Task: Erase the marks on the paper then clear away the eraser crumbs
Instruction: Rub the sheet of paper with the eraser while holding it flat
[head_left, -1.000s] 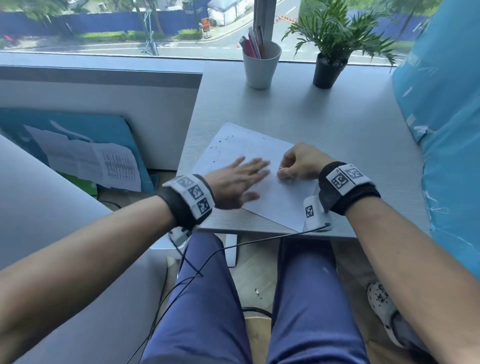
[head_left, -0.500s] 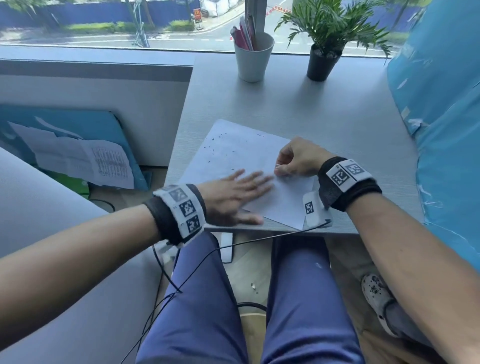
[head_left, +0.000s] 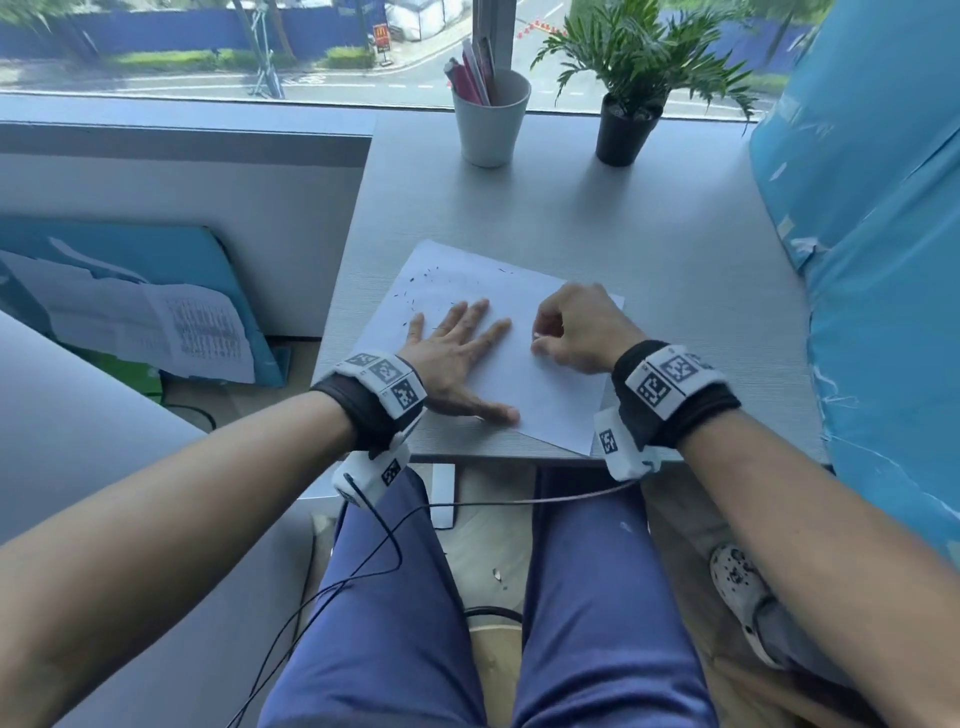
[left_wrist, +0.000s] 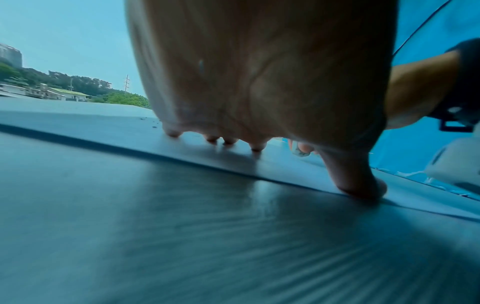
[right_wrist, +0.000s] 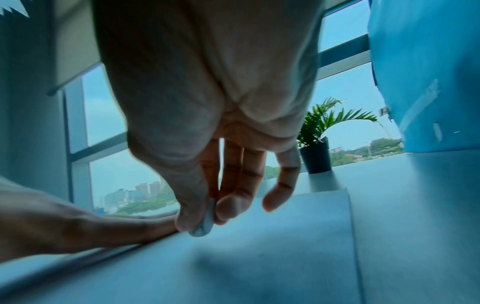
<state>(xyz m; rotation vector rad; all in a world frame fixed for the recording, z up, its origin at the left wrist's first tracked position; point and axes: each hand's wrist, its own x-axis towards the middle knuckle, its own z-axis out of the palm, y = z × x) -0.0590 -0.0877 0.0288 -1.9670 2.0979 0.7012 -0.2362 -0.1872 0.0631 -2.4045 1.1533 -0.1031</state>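
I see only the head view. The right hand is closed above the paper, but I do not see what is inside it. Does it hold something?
Observer: Yes. In the right wrist view, the right hand pinches a small pale eraser between the thumb and the fingers.
Operator: Does the eraser touch the paper?
Observer: Its lower end is at the surface of the paper, but blur hides whether they really touch.
Operator: Is the left hand lying flat?
Observer: No. The left wrist view shows the left hand arched. Only the fingertips and the thumb press on the paper.
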